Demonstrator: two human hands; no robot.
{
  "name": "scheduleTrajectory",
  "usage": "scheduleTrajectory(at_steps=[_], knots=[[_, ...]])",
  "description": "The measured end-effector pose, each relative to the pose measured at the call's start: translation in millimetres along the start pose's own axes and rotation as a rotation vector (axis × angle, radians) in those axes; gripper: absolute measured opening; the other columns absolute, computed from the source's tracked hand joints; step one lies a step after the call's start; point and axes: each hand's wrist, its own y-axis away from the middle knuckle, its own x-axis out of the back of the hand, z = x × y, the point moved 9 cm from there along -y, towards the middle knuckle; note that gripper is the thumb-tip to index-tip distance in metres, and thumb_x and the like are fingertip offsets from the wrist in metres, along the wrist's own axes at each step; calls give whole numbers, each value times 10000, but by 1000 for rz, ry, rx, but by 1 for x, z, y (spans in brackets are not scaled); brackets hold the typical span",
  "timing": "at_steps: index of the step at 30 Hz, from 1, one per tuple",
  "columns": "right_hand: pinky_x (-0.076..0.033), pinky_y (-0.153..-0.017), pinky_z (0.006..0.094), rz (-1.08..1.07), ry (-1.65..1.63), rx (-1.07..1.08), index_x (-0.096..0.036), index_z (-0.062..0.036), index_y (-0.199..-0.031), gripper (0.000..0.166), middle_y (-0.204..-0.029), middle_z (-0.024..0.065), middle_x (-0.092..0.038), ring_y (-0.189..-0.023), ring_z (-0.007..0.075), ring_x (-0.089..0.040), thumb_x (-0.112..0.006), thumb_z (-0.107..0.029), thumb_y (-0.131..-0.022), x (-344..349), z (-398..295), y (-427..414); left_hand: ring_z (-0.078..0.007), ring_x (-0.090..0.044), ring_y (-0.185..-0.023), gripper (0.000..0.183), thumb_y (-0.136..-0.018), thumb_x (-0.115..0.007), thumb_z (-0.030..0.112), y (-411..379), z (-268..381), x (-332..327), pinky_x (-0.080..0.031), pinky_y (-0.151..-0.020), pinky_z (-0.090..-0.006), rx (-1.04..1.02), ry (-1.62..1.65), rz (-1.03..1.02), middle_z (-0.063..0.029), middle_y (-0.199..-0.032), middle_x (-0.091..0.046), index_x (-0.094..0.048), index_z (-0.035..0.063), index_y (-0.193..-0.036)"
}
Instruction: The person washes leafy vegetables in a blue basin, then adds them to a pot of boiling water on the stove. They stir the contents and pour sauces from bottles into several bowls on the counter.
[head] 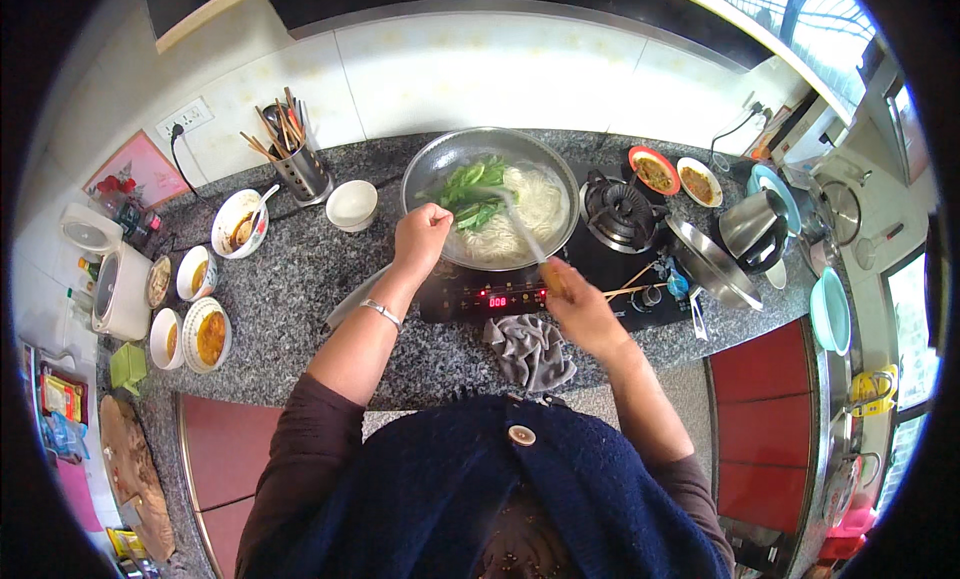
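Note:
A large metal wok (442, 150) stands on the cooktop (457, 303). White noodles (536, 219) lie in liquid on its right side, and leafy greens (471, 180) sit at its left and middle. My right hand (583, 309) grips the wooden handle of a metal cooking utensil (526, 235). The utensil's blurred head reaches into the greens, so I cannot tell its exact shape. My left hand (422, 237) is curled with its fingers together at the wok's left front rim; nothing shows in it. The grey wok handle (356, 301) passes partly behind my left forearm.
A gas burner (624, 210), chopsticks (631, 286) and a metal lid (712, 264) are right of the wok. A grey cloth (531, 352) lies in front. Leftward are a white bowl (352, 205), a utensil holder (304, 175) and a bowl of sauce with a spoon (244, 222).

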Motion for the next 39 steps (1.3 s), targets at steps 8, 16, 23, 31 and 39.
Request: scheduleTrajectory(at_steps=[8,16,23,31,39], knots=[[-216,-341,210,204,-797,-339,-437,-105,-1278,381,-695,26,-468,-414,80,-360,-478,-92,-900,5,-14,19,-78,-547,-638,199,-851,-704,185,11,7,8,-450,-600,-267,50,-8,-1,-26,-690,-640,-640,2,-808],[-336,-392,210,-163,-2110,-445,-397,-63,-744,222,-590,5,-389,-419,84,-358,-427,-163,-939,-44,-18,-2,-63,-544,-653,178,-870,-668,182,15,0,15,-442,-605,-254,70,41,23,-15,-710,-637,-646,11,-828],[-324,-393,226,-333,-2172,-394,-427,-52,-736,226,-535,-12,-369,-406,91,-330,-449,-163,-931,-56,-40,-11,-178,-617,-645,196,-835,-665,207,22,-2,22,-477,-628,-321,63,42,45,-95,-703,-648,-648,13,-816],[-322,-389,219,-331,-2087,-389,-434,-39,-770,206,-598,-4,-399,-423,85,-350,-455,-158,-937,-70,-43,-37,-190,-598,-642,183,-840,-660,191,25,-11,24,-470,-631,-330,99,59,46,-94,-705,-636,-645,9,-819],[-280,-356,229,-286,-1659,-502,-428,-67,-768,178,-674,19,-426,-447,88,-357,-514,-141,-906,-91,-32,-71,-199,-610,-670,183,-848,-659,189,25,-8,25,-473,-642,-323,107,9,49,-97,-730,-644,-641,10,-818]])
